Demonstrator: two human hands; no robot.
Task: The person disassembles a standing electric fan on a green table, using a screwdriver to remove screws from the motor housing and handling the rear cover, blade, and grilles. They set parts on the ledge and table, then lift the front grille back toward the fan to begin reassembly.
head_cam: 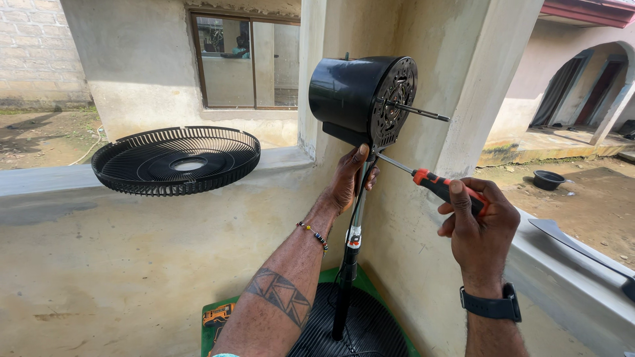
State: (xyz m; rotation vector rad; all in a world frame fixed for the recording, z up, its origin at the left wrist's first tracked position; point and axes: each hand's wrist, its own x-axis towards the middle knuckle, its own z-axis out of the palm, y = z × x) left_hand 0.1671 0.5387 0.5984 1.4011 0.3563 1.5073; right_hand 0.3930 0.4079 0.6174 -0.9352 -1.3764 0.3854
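A black fan motor head [357, 96] with a bare steel shaft sits atop a thin stand pole [348, 264]. My left hand [348, 180] grips the pole just under the motor, thumb pressed up against the housing. My right hand [477, 225] is wrapped around a red and black screwdriver [433, 184]. The screwdriver's steel tip touches the lower edge of the motor's vented face. A beaded bracelet is on my left wrist and a dark watch on my right.
A black fan grille [176, 159] lies on the concrete ledge [40, 180] at left. Another grille [364, 330] lies on a green box at the pole's foot. A long blade [582, 248] rests on the right ledge. A pillar stands close behind the motor.
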